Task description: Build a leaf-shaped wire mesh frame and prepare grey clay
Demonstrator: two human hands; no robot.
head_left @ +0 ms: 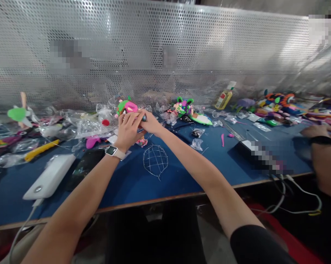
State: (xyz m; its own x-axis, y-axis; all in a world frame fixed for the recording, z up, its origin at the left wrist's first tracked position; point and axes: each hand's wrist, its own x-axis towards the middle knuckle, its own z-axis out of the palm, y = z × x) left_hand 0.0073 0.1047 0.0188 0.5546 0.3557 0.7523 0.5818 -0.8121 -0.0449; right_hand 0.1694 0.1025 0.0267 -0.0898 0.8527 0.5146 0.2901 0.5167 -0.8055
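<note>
My left hand (pixel 129 128), a watch (pixel 114 151) on its wrist, has its fingers bent and pressed together. My right hand (pixel 151 123) meets it, fingers curled in. A small dark rounded piece (pixel 144 118) shows between them; what else they grip is hidden. Just behind the fingers is a pink and green clay figure (pixel 128 106), touching or nearly touching them. Below my hands a leaf-shaped wire frame (pixel 155 160) lies flat on the blue table (pixel 179 181). A small pinkish piece (pixel 142 141) lies beside my left hand.
A white power bank (pixel 51 176) and a black phone (pixel 85 168) lie left, near a yellow-handled cutter (pixel 41 150). Plastic bags (pixel 91 119), a green-eared clay figure (pixel 184 106) and a yellow bottle (pixel 224 97) line the perforated metal screen (pixel 143 40). A co-worker's hand (pixel 316 131) is at right.
</note>
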